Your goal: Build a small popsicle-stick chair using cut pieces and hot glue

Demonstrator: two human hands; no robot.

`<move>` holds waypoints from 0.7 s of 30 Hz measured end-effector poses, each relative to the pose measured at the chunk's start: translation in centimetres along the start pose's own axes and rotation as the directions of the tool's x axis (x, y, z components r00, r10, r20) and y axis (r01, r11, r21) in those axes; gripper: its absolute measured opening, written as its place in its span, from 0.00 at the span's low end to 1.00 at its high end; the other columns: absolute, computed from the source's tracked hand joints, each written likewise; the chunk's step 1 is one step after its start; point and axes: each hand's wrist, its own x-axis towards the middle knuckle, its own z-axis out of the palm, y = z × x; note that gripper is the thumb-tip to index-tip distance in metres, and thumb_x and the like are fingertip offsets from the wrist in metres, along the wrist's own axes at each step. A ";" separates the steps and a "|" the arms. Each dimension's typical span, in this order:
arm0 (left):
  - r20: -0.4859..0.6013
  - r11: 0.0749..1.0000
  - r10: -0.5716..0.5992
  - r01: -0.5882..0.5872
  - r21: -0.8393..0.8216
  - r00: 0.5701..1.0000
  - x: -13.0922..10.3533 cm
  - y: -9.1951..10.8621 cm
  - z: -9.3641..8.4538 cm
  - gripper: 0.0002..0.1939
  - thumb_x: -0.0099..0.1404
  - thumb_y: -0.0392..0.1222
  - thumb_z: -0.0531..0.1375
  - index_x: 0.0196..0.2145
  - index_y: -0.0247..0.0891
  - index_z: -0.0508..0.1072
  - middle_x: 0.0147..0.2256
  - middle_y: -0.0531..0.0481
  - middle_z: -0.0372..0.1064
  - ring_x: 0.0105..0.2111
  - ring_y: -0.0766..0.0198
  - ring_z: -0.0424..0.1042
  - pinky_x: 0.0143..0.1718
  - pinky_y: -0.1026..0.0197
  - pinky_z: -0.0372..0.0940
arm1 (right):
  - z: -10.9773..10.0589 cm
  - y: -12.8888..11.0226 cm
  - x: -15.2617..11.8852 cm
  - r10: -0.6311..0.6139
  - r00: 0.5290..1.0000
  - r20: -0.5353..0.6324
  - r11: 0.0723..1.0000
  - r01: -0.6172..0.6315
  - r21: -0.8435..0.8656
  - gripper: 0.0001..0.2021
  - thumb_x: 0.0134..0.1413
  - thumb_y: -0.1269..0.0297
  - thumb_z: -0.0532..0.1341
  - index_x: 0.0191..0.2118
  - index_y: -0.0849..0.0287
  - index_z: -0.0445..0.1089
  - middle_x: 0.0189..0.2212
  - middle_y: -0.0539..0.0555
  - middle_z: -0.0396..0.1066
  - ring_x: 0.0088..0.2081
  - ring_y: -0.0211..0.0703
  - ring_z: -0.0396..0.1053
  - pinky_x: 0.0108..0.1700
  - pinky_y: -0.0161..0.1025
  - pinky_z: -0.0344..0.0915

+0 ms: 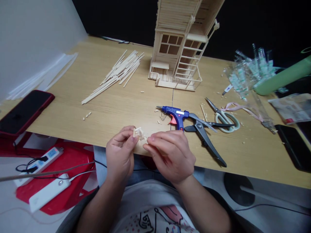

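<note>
Between my two hands, near the table's front edge, is a small pale wooden piece (139, 132) made of short sticks, chair-like in form. My left hand (121, 149) pinches its left side between thumb and fingers. The fingertips of my right hand (170, 153) are closed at its lower right, on a short part of the same piece; the fingers partly cover it. Just beyond my right hand lies a blue glue gun (179, 117) with a red trigger, its nozzle pointing left. Black-handled cutters (202, 136) lie to the right of the glue gun.
A wooden stick house model (170, 58) stands at the back. Left of it lies a pile of thin sticks (119, 72). Scissors (224, 119), clear plastic wrappers (252, 71), a green cylinder (279, 77) and phones (23, 111) are around. A power strip (46, 161) rests on a red stool (70, 171).
</note>
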 end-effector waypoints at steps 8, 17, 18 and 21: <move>0.027 1.000 0.006 -0.006 0.000 1.000 -0.1 0.1 0.2 0.13 0.46 0.46 0.77 0.25 0.38 0.80 0.34 0.49 0.73 0.35 0.65 0.71 0.42 0.62 0.68 | -0.2 0.1 -0.2 0.003 1.000 0.028 1.000 -0.003 -0.004 0.13 0.61 0.73 0.67 0.49 0.50 0.75 0.38 0.50 0.80 0.39 0.42 0.75 0.43 0.43 0.73; 0.053 0.998 -0.048 0.050 -0.027 0.997 0.0 0.0 0.4 0.14 0.45 0.46 0.78 0.24 0.38 0.81 0.32 0.49 0.72 0.34 0.66 0.70 0.40 0.64 0.68 | -0.1 0.5 -0.2 -0.035 0.999 0.018 0.999 0.035 0.006 0.13 0.60 0.75 0.67 0.47 0.52 0.74 0.38 0.52 0.80 0.37 0.43 0.75 0.41 0.43 0.73; 0.053 0.998 -0.050 0.051 -0.028 0.997 0.0 0.0 0.4 0.14 0.45 0.46 0.78 0.24 0.38 0.81 0.32 0.49 0.72 0.34 0.66 0.70 0.40 0.64 0.68 | 0.0 0.6 -0.3 -0.037 0.999 0.015 0.999 0.037 0.007 0.13 0.60 0.75 0.67 0.48 0.52 0.74 0.38 0.51 0.80 0.37 0.43 0.75 0.41 0.43 0.73; 0.047 0.998 -0.050 0.051 -0.022 0.998 0.1 -0.1 0.4 0.14 0.45 0.46 0.78 0.24 0.38 0.81 0.34 0.48 0.73 0.35 0.65 0.70 0.40 0.64 0.68 | 0.1 1.0 -0.5 -0.042 0.999 0.011 0.999 0.042 0.010 0.13 0.61 0.73 0.66 0.49 0.49 0.73 0.39 0.50 0.80 0.37 0.42 0.76 0.41 0.42 0.73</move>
